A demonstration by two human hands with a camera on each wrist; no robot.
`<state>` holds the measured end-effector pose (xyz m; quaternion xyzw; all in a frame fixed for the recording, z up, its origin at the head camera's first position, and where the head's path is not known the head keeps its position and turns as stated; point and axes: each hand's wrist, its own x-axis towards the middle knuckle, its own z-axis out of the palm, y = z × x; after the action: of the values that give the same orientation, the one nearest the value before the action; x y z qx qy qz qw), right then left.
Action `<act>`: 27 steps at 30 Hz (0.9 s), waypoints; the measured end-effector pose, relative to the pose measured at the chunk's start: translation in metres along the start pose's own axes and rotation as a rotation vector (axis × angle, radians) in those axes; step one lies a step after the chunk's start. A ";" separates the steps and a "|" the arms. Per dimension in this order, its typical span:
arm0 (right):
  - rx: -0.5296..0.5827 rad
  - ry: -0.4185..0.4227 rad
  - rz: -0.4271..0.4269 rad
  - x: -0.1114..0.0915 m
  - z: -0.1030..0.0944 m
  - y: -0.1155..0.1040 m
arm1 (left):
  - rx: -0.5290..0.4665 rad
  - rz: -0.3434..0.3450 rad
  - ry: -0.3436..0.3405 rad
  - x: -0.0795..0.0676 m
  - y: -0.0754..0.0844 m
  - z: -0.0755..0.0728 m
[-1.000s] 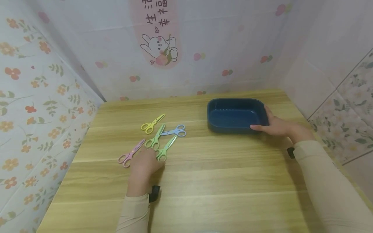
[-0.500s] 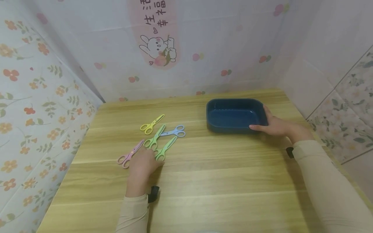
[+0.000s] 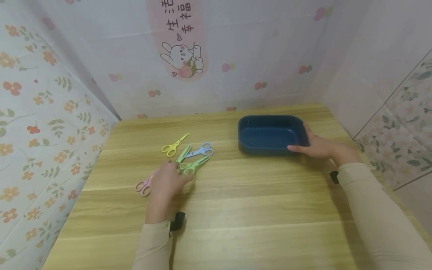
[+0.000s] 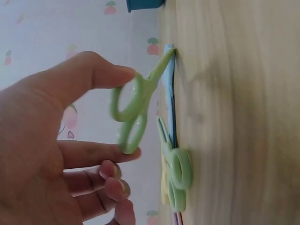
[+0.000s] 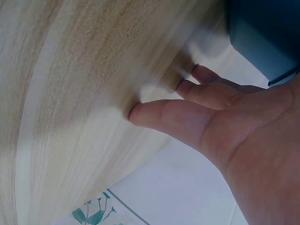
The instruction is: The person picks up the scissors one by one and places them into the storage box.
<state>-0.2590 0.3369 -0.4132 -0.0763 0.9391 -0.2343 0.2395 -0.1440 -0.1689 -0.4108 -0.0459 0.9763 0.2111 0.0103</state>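
In the left wrist view, my left hand (image 4: pixel 51 140) pinches the handle loops of green scissors (image 4: pixel 136 105) between thumb and forefinger. They are tilted off the table, points down beside the blue scissors (image 4: pixel 169 93). A second pair of green scissors (image 3: pixel 184 153) lies beneath, its handles hidden by the hand in the head view. Pink scissors (image 3: pixel 144 186) are partly covered by that hand, and yellow scissors (image 3: pixel 175 145) lie farther back. At the right end of a dark blue box (image 3: pixel 271 150), my right hand (image 3: pixel 318 146) touches the corner, thumb along the front, fingers on the outer side.
The wooden table (image 3: pixel 236 210) ends at a printed cloth (image 3: pixel 216 56) hung behind it. Floral cloth (image 3: pixel 44 112) flanks the left side, and a pale wall with flower panels (image 3: pixel 401 127) flanks the right.
The nearer green scissors have turned and come off the table, held by my left hand, which has moved slightly up. The blue scissors have shifted a little. My right hand has stayed at the box.
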 end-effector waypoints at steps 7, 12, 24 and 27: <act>0.007 0.000 0.002 -0.003 -0.002 -0.002 | -0.083 0.044 0.022 0.017 0.017 -0.009; -0.010 0.008 -0.012 -0.003 -0.002 -0.001 | -0.107 0.073 0.031 0.030 0.039 -0.020; -0.039 -0.020 -0.020 -0.006 -0.004 -0.003 | -0.392 0.302 0.105 0.058 0.101 -0.038; -0.034 -0.022 -0.027 -0.004 -0.004 -0.003 | -0.449 0.334 0.123 0.067 0.114 -0.036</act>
<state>-0.2576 0.3372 -0.4070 -0.0957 0.9391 -0.2209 0.2452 -0.2214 -0.0859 -0.3340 0.1018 0.8980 0.4175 -0.0943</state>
